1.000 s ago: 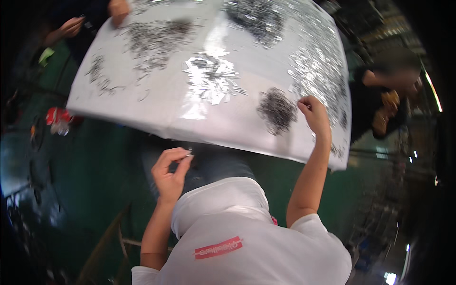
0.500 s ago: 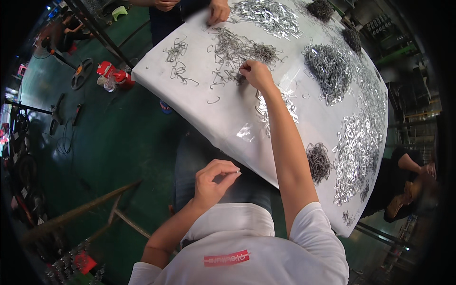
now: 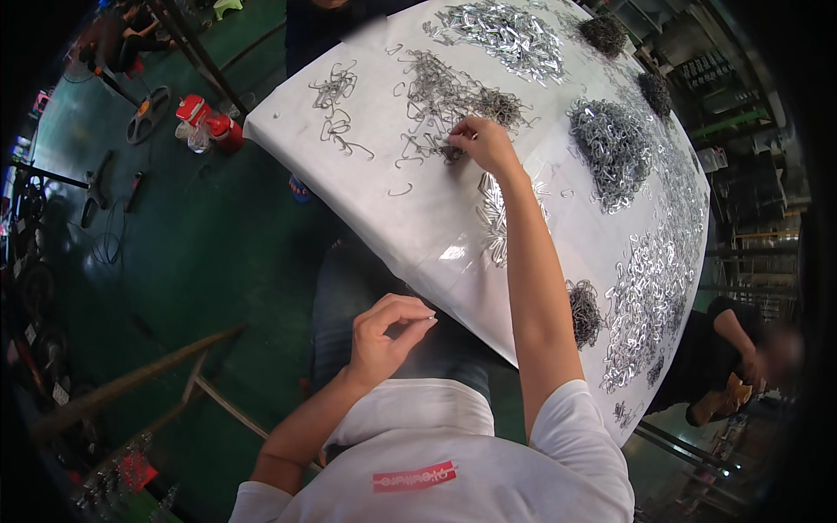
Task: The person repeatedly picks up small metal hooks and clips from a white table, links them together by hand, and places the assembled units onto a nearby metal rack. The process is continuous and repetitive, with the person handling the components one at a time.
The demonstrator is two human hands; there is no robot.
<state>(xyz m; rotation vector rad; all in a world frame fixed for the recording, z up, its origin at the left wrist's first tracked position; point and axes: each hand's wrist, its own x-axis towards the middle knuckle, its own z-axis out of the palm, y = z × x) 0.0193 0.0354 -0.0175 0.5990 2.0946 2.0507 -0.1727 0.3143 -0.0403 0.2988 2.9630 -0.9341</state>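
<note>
Over the white-covered table, my right hand reaches into a loose spread of grey bent wire hooks. Its thumb and fingers are pinched together among the hooks at the near edge of the spread; what lies between the fingertips is hidden. My left hand is held above my lap, just off the table's near edge. A small pale bit shows between its thumb and forefinger, too small to name. Shiny flat metal strips lie in a pile beside my right forearm.
Larger heaps of metal links and shiny pieces cover the table's far and right parts. A dark wire pile sits right of my forearm. Another person stands at the far edge. Red containers stand on the green floor.
My right hand has stayed at the hook spread, its fingers shifting slightly. The left hand keeps its pinch. The other person's hand has left the far-side hooks. The whole view has shifted a little.
</note>
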